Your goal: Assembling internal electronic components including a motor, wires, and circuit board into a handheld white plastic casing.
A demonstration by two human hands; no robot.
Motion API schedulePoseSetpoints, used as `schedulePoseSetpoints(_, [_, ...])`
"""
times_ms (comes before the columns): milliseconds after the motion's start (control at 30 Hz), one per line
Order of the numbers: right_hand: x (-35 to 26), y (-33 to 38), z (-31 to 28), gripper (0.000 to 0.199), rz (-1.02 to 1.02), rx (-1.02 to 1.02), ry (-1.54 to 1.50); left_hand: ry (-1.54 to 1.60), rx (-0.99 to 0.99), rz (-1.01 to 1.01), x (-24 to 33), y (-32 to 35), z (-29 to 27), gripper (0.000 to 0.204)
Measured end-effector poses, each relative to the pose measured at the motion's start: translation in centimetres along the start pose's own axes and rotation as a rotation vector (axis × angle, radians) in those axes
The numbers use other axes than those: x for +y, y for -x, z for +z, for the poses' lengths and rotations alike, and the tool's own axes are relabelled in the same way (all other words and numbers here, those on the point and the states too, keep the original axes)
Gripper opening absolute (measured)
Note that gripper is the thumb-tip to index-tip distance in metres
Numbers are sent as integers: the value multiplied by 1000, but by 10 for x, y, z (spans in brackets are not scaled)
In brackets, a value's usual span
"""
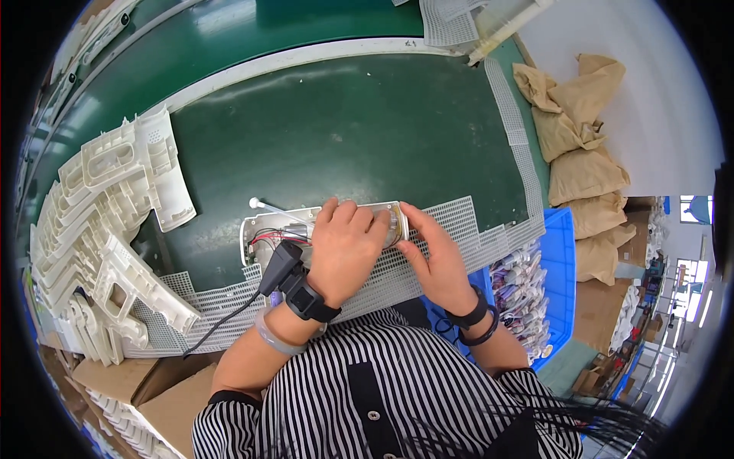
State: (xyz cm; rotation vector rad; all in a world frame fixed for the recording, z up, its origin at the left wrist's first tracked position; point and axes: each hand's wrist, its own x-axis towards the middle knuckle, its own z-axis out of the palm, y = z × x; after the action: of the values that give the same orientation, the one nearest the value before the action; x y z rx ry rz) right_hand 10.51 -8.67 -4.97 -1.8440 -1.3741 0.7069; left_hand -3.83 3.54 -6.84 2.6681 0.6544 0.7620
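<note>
A white plastic housing half (256,229) lies across the near part of the green table, its open side up. Red and black wires (267,236) show inside its left end, and a thin white rod with a round tip (258,204) sticks out past its far edge. Over the middle of the housing bends my left hand (345,249), fingers curled and pressed down into it; what lies beneath them is hidden. Fingers and thumb of my right hand (440,268) grip the housing's right end, where a round part (395,227) sits.
White plastic shells (99,203) stack at the left. Perforated white matting (451,218) borders the table. A blue crate (562,268) with bagged parts stands at the right, beside brown sacks (585,176). A black cable (229,325) runs from my left wrist device. Cardboard boxes (180,402) sit lower left.
</note>
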Motion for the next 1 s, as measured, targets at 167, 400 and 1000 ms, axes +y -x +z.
schedulePoseSetpoints(167, [8,11,13,54,49,114,-257,27,-12,-5,0,1,-1,27])
schedulePoseSetpoints(400, [4,4,6,53,111,58,-318,30,-37,-18,-2,1,1,27])
schedulePoseSetpoints(1000, [13,-1,-10,59,60,-19,-278,32,-6,-5,-1,-2,1,26])
